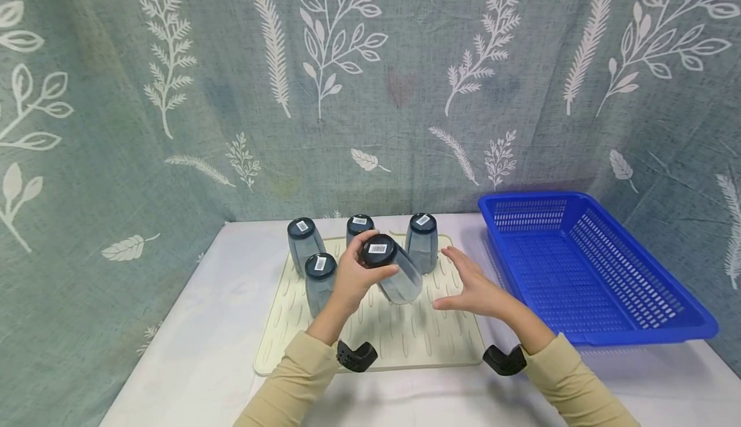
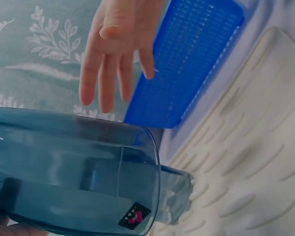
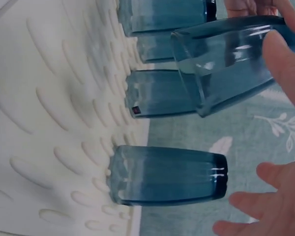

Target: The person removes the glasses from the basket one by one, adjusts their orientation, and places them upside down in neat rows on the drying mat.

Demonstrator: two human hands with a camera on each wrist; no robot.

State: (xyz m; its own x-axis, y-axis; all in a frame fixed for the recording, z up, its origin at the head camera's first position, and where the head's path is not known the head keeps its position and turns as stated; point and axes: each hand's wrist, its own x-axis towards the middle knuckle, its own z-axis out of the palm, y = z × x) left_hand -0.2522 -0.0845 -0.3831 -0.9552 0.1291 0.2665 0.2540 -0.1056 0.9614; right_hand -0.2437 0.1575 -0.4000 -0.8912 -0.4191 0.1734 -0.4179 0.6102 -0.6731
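Note:
My left hand (image 1: 354,277) grips a blue-grey glass tumbler (image 1: 393,269) near its dark base and holds it tilted above the cream drying mat (image 1: 405,337). The wide rim of this tumbler (image 2: 73,172) fills the left wrist view; in the right wrist view the same tumbler (image 3: 236,59) hangs over the mat. My right hand (image 1: 475,289) hovers just right of the glass with fingers spread, holding nothing. Several more tumblers stand upside down on the mat: one at the back left (image 1: 305,242), one at the front left (image 1: 320,280), one at the back middle (image 1: 359,227), one at the back right (image 1: 422,240).
A blue plastic basket (image 1: 596,272) with nothing in it sits on the white table right of the mat. A leaf-patterned cloth hangs behind and at both sides. Two black wrist mounts (image 1: 356,356) show at my cuffs.

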